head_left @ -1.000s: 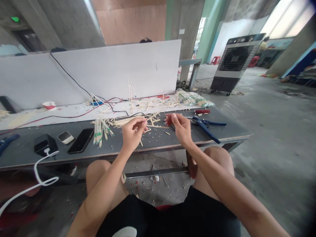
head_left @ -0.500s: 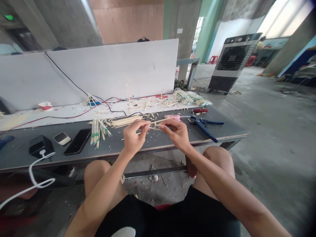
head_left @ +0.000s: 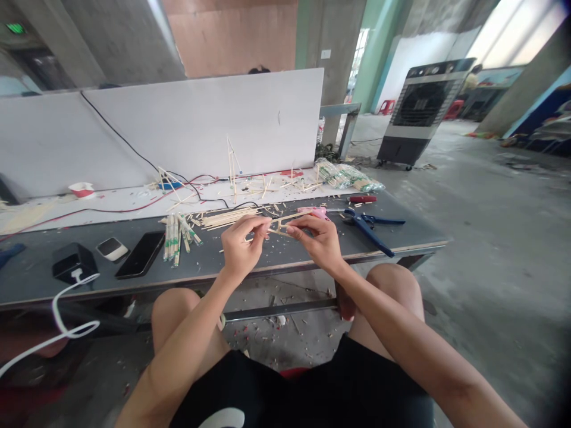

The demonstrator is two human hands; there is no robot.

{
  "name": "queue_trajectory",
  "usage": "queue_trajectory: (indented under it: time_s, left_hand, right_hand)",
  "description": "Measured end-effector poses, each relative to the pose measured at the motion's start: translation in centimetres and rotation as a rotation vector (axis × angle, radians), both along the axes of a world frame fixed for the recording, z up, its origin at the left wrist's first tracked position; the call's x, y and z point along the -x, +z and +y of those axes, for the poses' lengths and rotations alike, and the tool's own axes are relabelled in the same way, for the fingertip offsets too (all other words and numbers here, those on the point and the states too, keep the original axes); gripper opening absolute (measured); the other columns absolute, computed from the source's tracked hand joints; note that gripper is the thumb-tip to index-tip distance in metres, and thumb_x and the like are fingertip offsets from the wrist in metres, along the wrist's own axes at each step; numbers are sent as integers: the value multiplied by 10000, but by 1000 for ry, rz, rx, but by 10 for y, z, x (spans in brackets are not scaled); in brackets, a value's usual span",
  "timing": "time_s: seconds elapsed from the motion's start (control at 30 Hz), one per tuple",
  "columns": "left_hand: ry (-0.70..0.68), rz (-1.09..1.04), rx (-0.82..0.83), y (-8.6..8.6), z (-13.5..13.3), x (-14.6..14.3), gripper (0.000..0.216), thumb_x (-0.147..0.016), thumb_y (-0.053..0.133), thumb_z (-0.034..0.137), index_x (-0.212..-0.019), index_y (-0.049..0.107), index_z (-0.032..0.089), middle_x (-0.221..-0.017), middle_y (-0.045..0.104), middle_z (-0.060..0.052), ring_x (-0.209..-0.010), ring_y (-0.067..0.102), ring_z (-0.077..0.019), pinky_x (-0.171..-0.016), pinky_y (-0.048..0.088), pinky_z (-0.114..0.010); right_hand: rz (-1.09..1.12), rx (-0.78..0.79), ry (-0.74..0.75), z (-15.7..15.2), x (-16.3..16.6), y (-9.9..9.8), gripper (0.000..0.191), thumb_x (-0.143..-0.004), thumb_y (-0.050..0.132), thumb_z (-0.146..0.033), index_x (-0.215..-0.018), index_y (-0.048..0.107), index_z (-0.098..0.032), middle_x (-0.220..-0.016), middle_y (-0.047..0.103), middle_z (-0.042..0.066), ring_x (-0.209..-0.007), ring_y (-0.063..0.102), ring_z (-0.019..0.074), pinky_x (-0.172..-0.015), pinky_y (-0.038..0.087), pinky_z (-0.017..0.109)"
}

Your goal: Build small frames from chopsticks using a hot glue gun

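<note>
The left hand (head_left: 243, 241) and right hand (head_left: 320, 239) both pinch one small stick frame (head_left: 279, 226), held between them above the desk (head_left: 419, 238). To its right lie one blue-handled tool (head_left: 371, 233) and one red tool (head_left: 362, 199); to its left, one black phone (head_left: 141, 255). The loose sticks (head_left: 228, 218) are too many to count.

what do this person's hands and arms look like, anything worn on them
The left hand and right hand are without gloves. No sleeve, watch or bracelet shows on either forearm. Between the forearms is black clothing with a white marking.
</note>
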State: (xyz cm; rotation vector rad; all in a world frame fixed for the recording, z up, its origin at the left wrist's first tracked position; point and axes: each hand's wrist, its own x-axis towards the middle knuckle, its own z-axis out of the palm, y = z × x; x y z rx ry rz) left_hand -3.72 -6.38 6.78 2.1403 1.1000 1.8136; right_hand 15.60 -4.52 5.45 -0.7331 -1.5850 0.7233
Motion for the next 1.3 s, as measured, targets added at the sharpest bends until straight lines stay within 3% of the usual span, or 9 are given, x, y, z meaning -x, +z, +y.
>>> queue_trajectory:
  time_s: [0.5, 0.73, 0.8, 0.87, 0.97, 1.07, 1.17, 1.3]
  left_hand:
    - [10, -15, 50, 0, 0, -1, 153, -924, 655, 343, -961, 756, 234, -913, 744, -55, -664, 676, -147, -649, 571, -303]
    - [6, -257, 124, 2, 7, 5, 194, -881, 714, 372, -957, 743, 195, -838, 734, -60, -673, 703, -160, -606, 573, -284]
    - [-58, -361, 213, 2, 10, 7, 217, -860, 738, 387, -948, 733, 188, -799, 724, -55, -655, 698, -158, -589, 568, -278]
    - [-215, -405, 371, 1, 12, 6, 231, -843, 751, 405, -918, 730, 188, -789, 720, -59, -668, 700, -167, -588, 571, -287]
    - [-523, -324, 663, -4, 9, -5, 223, -832, 758, 417, -872, 753, 197, -845, 740, -84, -783, 725, -204, -688, 602, -346]
    - [-729, -264, 893, -15, 1, -22, 237, -788, 796, 434, -841, 771, 205, -1019, 756, -109, -905, 733, -243, -810, 604, -424]
    - [-839, -268, 1017, -28, -6, -39, 299, -732, 838, 461, -817, 778, 181, -1051, 757, -136, -966, 726, -274, -865, 583, -442]
    - [-856, -349, 1082, -37, -10, -53, 371, -697, 865, 475, -844, 777, 147, -881, 769, -130, -841, 739, -255, -859, 570, -427]
  right_hand:
    - [48, 85, 43, 2, 1, -1, 186, -812, 774, -426, -867, 795, -250, -880, 750, 50, -821, 674, 214, -769, 550, 373]
    - [332, 289, 182, 17, -8, 0, 408, -891, 620, -600, -933, 785, -229, -834, 721, 54, -740, 646, 180, -737, 549, 337]
    - [407, 382, 198, 23, -9, -2, 427, -868, 636, -619, -875, 772, -214, -801, 707, 52, -704, 635, 170, -702, 542, 319]
    - [452, 464, 205, 29, -9, -4, 441, -840, 656, -634, -835, 756, -205, -778, 697, 48, -690, 630, 169, -684, 539, 311]
    - [508, 518, 202, 38, -7, -4, 446, -809, 671, -643, -833, 739, -203, -757, 689, 38, -672, 623, 165, -669, 537, 307]
    - [564, 495, 182, 47, -3, -3, 438, -806, 668, -640, -844, 715, -207, -723, 665, 28, -652, 615, 156, -660, 532, 307]
    - [610, 452, 162, 53, 1, -1, 427, -804, 672, -634, -844, 699, -210, -688, 635, 16, -628, 608, 149, -637, 521, 306]
    - [667, 471, 161, 53, 3, -2, 390, -777, 716, -589, -816, 703, -201, -672, 620, 8, -601, 587, 134, -602, 505, 293]
